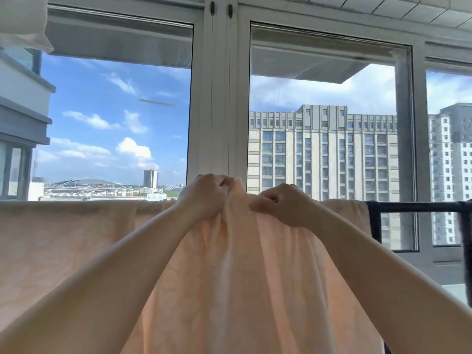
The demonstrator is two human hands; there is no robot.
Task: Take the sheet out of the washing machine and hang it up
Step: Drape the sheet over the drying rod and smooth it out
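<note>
The hanging step is in hand. The peach sheet [76,238] lies over the dark rail [419,206]. Left hand [207,198] and right hand [283,204] each grip a bunched fold at 12 o'clock. Next, I judge, spread it toward 3 o'clock.

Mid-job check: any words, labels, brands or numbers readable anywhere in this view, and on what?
None can be read.
Peach fabric sheet: no label or print shows.
Dark metal drying rail: no marking.
Red patch on the distant low arched-roof building: too small to read.
</note>
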